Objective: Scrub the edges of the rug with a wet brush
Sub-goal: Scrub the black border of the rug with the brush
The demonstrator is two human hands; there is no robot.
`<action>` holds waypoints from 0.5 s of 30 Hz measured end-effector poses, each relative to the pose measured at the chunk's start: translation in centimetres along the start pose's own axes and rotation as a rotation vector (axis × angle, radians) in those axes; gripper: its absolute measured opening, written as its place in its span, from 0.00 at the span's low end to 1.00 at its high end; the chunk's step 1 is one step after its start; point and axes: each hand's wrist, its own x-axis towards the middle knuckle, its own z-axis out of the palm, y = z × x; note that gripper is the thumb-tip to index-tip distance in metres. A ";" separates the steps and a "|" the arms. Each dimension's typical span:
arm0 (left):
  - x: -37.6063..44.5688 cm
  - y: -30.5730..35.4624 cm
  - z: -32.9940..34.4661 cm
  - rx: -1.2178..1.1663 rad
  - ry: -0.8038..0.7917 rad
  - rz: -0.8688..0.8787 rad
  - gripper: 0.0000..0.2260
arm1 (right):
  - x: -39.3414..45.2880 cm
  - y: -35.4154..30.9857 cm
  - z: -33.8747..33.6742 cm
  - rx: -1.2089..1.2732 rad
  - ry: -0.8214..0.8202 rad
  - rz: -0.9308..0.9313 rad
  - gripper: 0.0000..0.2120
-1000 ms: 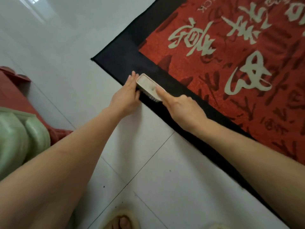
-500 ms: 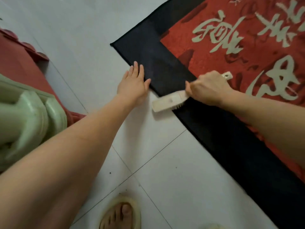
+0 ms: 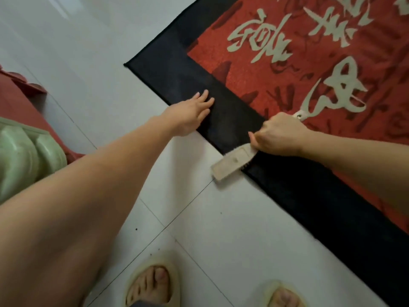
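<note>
A red rug with cream characters and a wide black border lies on the white tiled floor, one corner pointing left. My right hand grips the handle of a cream scrub brush. The brush head lies across the rug's near edge, half on the black border and half over the tile. My left hand lies flat with straight fingers, pressing the border near the corner, to the left of the brush.
White floor tiles with dark grout lines fill the foreground. My two feet in pale slippers stand at the bottom edge. A green object on a red surface sits at the left.
My left hand slid from the bare tile onto the black border. My right hand drew the brush further along the rug's near edge, away from the corner. The view shifted slightly.
</note>
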 end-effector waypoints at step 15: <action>-0.4 2.4 -0.8 0.218 -0.106 -0.203 0.25 | -1.4 -1.0 -2.1 0.032 -0.065 0.648 0.22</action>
